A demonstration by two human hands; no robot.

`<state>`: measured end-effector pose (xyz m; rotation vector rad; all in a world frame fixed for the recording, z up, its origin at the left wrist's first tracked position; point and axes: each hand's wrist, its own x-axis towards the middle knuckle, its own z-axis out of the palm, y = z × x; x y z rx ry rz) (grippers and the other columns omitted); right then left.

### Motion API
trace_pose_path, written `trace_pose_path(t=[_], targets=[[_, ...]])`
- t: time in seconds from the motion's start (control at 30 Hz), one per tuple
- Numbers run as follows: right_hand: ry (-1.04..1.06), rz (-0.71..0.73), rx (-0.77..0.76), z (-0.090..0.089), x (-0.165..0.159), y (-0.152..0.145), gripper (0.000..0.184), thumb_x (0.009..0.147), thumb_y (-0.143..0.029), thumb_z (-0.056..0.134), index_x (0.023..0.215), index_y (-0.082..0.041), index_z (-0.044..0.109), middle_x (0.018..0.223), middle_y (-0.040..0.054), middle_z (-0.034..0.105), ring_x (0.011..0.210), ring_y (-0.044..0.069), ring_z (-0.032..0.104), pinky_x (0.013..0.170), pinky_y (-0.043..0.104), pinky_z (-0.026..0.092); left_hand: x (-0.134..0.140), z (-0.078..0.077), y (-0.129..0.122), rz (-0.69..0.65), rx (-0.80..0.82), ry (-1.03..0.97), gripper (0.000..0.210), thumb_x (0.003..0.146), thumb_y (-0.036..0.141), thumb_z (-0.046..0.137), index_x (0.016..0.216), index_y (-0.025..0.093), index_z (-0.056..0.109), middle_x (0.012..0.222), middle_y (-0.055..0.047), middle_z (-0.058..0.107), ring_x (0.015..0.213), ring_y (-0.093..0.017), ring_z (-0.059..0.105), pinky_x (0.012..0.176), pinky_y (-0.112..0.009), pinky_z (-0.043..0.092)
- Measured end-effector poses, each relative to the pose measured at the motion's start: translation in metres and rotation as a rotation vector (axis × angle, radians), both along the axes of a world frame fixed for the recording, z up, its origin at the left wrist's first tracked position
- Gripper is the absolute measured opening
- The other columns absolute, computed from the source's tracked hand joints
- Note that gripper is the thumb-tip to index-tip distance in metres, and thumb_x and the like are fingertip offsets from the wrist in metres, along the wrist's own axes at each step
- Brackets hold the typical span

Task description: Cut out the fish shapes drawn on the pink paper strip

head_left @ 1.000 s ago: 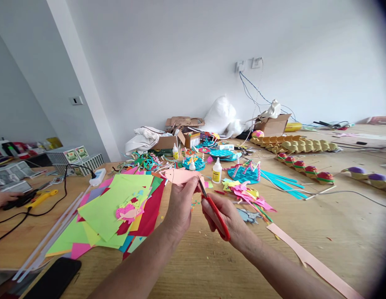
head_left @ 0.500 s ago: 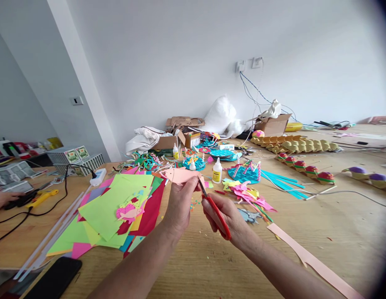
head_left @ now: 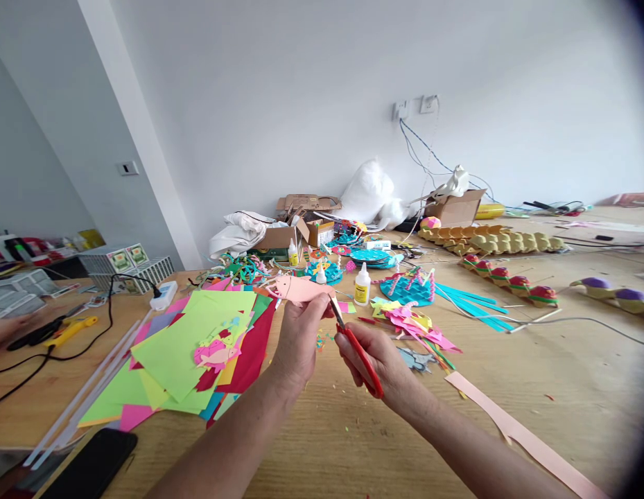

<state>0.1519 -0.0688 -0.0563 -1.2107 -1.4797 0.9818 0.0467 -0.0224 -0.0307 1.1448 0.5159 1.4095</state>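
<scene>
Pinched in my left hand point(head_left: 301, 339) is a pink paper fish point(head_left: 297, 288), its head with a drawn eye pointing left. My right hand point(head_left: 371, 353) grips red-handled scissors point(head_left: 360, 353), whose blades reach up to the fish's right end, beside my left fingertips. Whether the blades are closed on the paper I cannot tell. Behind my right hand stands a white glue bottle point(head_left: 362, 285) with a yellow label. Small paper scraps lie on the table beneath both hands.
Coloured paper sheets point(head_left: 197, 333) with small cut fish lie left. A black phone point(head_left: 90, 464) lies at the near left. Paper scraps point(head_left: 412, 322) and a long pink strip point(head_left: 514, 430) are on the right. Painted egg-carton pieces point(head_left: 514, 281) stand farther back. At far left, another person's hand point(head_left: 7, 328) shows.
The fish and scissors have shifted very slightly, and the scissor blades look tilted a little more to the left. Both hands keep their holds.
</scene>
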Motion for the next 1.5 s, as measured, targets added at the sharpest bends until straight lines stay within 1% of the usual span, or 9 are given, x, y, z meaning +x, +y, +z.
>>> trace_pose_path(t=[0.17,0.33,0.47,0.57,0.7,0.83,0.97,1.23,1.5], targets=[[-0.058,-0.017,0.022,0.004,0.003,0.001,0.039,0.078,-0.054,0.047,0.058,-0.021,0.041,0.041,-0.0075,0.038,0.033,0.007,0.037,0.033,0.019,0.026,-0.002,0.002,0.003,-0.033,0.014,0.002,0.012,0.071,0.028,0.063,0.074,0.017,0.062,0.073,0.001,0.058,0.067,-0.011,0.052,0.066,-0.024,0.046],[-0.226,-0.018,0.093,0.004,0.012,0.005,0.036,0.081,-0.046,0.048,0.057,-0.022,0.039,0.042,-0.0063,0.039,0.036,0.008,0.037,0.035,0.020,0.025,-0.035,0.019,0.025,-0.079,0.044,0.010,0.024,0.076,0.040,0.060,0.086,0.018,0.064,0.081,-0.003,0.061,0.077,-0.015,0.058,0.071,-0.024,0.047],[-0.339,0.009,0.172,0.003,0.017,0.007,0.038,0.084,-0.042,0.048,0.054,-0.021,0.036,0.046,-0.0053,0.039,0.041,0.008,0.035,0.037,0.020,0.024,-0.065,0.035,0.036,-0.148,0.137,0.361,0.020,0.071,0.030,0.068,0.086,0.018,0.070,0.088,-0.005,0.065,0.081,-0.015,0.059,0.071,-0.022,0.045],[-0.439,0.049,0.235,0.002,0.020,0.009,0.039,0.085,-0.041,0.048,0.054,-0.020,0.036,0.050,-0.0047,0.040,0.045,0.008,0.034,0.041,0.021,0.024,-0.071,0.043,0.029,-0.166,0.209,0.594,0.015,0.070,0.024,0.068,0.084,0.020,0.072,0.087,-0.004,0.066,0.081,-0.015,0.058,0.070,-0.023,0.043],[-0.491,0.067,0.231,0.004,0.020,0.008,0.039,0.086,-0.040,0.046,0.054,-0.020,0.036,0.050,-0.0047,0.039,0.047,0.008,0.031,0.043,0.022,0.023,-0.065,0.045,0.020,-0.234,0.241,0.759,0.010,0.072,0.025,0.064,0.072,0.018,0.071,0.064,-0.001,0.058,0.058,-0.010,0.049,0.053,-0.020,0.034],[-0.383,0.110,0.105,0.009,0.017,0.003,0.039,0.085,-0.043,0.046,0.054,-0.021,0.036,0.045,-0.0059,0.037,0.042,0.008,0.033,0.039,0.020,0.023,-0.062,0.042,0.020,-0.256,0.243,0.743,0.013,0.073,0.027,0.063,0.066,0.017,0.068,0.050,0.004,0.046,0.047,-0.008,0.037,0.048,-0.021,0.026],[-0.208,0.190,-0.036,0.013,0.015,-0.001,0.045,0.081,-0.060,0.043,0.058,-0.022,0.038,0.042,-0.0066,0.040,0.037,0.007,0.035,0.036,0.019,0.025,-0.061,0.039,0.021,-0.295,0.201,0.688,0.014,0.072,0.030,0.065,0.069,0.017,0.070,0.052,0.003,0.049,0.047,-0.007,0.037,0.047,-0.020,0.025],[-0.074,0.298,-0.004,0.011,0.016,-0.003,0.051,0.078,-0.068,0.041,0.057,-0.022,0.040,0.044,-0.0056,0.040,0.038,0.009,0.037,0.037,0.021,0.025,-0.054,0.030,0.024,-0.332,0.160,0.602,0.015,0.068,0.032,0.069,0.070,0.017,0.068,0.070,-0.002,0.061,0.065,-0.012,0.053,0.059,-0.021,0.037],[-0.006,0.257,0.036,0.007,0.012,-0.004,0.048,0.083,-0.060,0.040,0.055,-0.021,0.040,0.043,-0.0048,0.042,0.039,0.009,0.035,0.040,0.022,0.026,-0.044,0.026,0.018,-0.267,0.164,0.613,0.020,0.072,0.036,0.065,0.070,0.016,0.065,0.068,0.000,0.056,0.064,-0.011,0.048,0.061,-0.023,0.034]])
